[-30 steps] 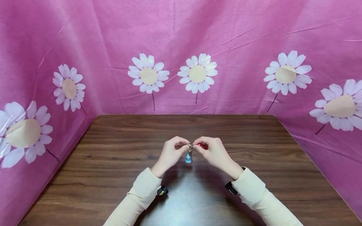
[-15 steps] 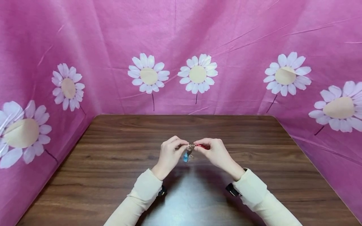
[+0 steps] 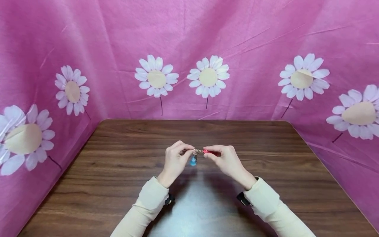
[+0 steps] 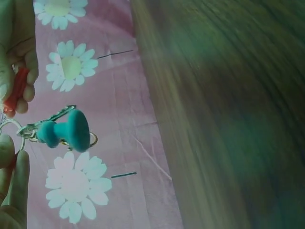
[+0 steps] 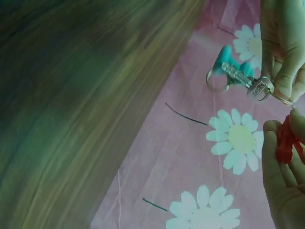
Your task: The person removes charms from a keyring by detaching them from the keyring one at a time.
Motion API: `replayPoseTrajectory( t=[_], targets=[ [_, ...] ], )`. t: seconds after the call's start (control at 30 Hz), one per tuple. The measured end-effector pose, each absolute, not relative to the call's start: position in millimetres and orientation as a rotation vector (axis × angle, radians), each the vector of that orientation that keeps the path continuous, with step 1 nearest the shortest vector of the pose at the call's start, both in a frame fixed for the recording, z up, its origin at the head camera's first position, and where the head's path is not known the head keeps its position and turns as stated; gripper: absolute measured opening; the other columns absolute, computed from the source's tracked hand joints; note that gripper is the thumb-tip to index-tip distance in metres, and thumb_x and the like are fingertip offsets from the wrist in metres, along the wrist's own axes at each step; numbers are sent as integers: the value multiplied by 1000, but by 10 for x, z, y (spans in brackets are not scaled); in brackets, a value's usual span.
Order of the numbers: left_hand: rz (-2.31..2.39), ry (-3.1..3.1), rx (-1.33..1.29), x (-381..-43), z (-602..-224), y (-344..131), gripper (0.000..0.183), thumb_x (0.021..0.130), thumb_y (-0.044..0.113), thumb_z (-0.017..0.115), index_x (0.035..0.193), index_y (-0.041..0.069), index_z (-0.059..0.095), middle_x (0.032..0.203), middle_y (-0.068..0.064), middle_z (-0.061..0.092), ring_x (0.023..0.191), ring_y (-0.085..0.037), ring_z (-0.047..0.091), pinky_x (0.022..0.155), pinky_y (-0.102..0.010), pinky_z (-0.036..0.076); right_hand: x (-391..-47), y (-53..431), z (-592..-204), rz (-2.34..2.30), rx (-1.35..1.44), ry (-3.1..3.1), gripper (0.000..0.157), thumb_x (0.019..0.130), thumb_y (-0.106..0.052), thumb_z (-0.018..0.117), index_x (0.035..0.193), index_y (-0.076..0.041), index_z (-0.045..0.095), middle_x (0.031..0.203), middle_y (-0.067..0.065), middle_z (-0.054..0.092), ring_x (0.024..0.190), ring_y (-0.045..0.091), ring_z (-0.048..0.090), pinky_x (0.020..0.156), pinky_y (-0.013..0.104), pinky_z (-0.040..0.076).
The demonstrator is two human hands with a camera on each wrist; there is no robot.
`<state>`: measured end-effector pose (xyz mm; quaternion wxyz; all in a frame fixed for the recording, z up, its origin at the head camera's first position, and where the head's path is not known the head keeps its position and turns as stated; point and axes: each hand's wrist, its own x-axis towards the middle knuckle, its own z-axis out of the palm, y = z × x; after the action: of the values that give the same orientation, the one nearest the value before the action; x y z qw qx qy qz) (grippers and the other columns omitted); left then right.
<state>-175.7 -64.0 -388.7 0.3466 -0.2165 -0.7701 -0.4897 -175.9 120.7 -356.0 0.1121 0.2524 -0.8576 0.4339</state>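
Observation:
My left hand (image 3: 174, 163) pinches a metal key ring (image 4: 23, 139) between thumb and fingertips. With thumb and fingers, my right hand (image 3: 226, 159) holds a red charm (image 5: 285, 145) of unclear shape, partly hidden in the grip. A short chain (image 3: 199, 150) stretches between the two hands, joining the charm to the ring. Below the left fingertips dangle a silver key (image 5: 257, 89) and a blue-green pawn-shaped charm (image 4: 76, 130). A second, smaller ring (image 5: 208, 81) shows beside that charm in the right wrist view. Everything is held up over the table.
A dark wood-grain table (image 3: 124, 135) spreads under both hands. Pink cloth (image 3: 183, 26) printed with white daisies stands along its back and both sides. Dark camera straps (image 3: 243, 198) sit at the cuffs of the light sleeves.
My hands have drawn slightly apart, the left moving leftward, so the chain now lies straight between them. The blue charm has swung left with the ring, and more of the red charm shows.

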Motion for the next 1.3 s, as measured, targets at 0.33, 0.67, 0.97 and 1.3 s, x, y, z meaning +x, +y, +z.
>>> replayPoseTrajectory(
  t=[0.33, 0.67, 0.97, 1.3],
  targets=[
    [-1493, -1929, -218, -1657, -3538, -766, 3, 74, -7, 68, 76, -8, 66, 73, -18, 65, 64, -13, 62, 61, -20, 53, -1856, 1257, -3493, 1557, 567, -2512, 19, 78, -7, 71, 96, -1, 71, 86, 12, 71, 73, 5, 64, 60, 18, 51],
    [-1675, -1998, -213, -1861, -3901, -945, 8, 76, 2, 71, 82, -4, 68, 78, -15, 66, 68, 1, 61, 65, -20, 54, -1996, 1376, -3556, 1753, 598, -2611, 26, 82, -5, 66, 106, 4, 66, 98, 21, 68, 84, 11, 66, 71, 25, 55],
    [-1693, -2184, -313, -1773, -3794, -925, 7, 76, 1, 71, 80, -3, 67, 80, -15, 68, 69, -7, 64, 68, -21, 54, -2291, 1424, -3755, 1871, 453, -2629, 31, 77, -1, 69, 107, 8, 63, 97, 20, 68, 79, 6, 66, 73, 29, 55],
    [-1624, -2396, -456, -1549, -3555, -860, 4, 78, -2, 67, 80, -5, 67, 78, -15, 64, 71, -24, 65, 67, -26, 55, -2955, 1609, -4168, 1737, 389, -2592, 30, 76, -5, 72, 104, 6, 66, 96, 20, 68, 77, 0, 64, 70, 15, 51]
  ],
)
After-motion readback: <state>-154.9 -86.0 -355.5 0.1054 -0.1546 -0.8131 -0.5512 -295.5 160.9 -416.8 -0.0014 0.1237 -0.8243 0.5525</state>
